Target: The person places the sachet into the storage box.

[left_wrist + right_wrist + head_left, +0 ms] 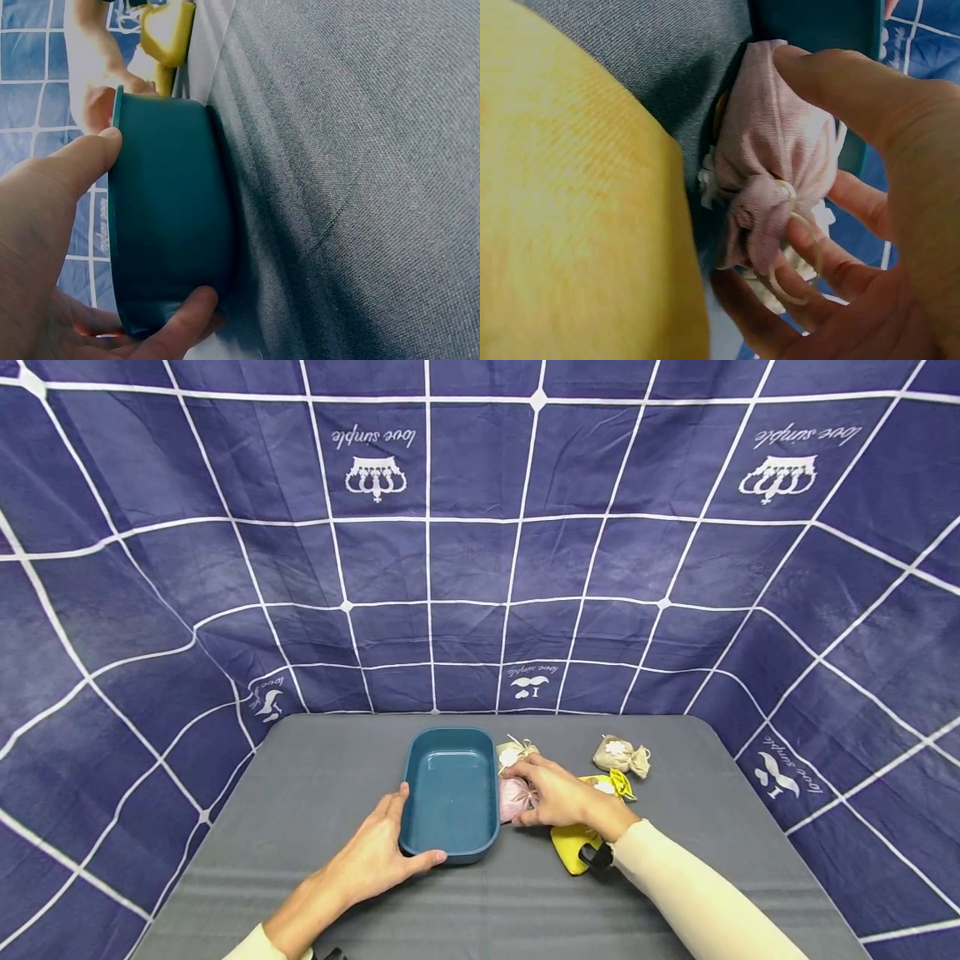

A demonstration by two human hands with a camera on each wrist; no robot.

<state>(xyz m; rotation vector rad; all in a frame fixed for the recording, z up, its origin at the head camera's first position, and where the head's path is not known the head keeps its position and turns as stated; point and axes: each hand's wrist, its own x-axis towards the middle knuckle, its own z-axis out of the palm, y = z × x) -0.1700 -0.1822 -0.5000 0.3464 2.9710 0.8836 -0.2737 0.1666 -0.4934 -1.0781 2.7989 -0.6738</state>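
Observation:
A blue rectangular tray stands on the grey table, with nothing inside it. My left hand grips its near left corner, thumb on the rim and fingers round the wall. Just right of the tray lies a pink cloth sachet, tied at the neck with cord. My right hand curls around it, thumb on top and fingers at the tied neck. A yellow sachet lies under my right wrist and fills the left of the right wrist view.
Two beige sachets lie on the table, one at the tray's far right corner, one further right. A blue cloth with a white grid hangs behind and around the table.

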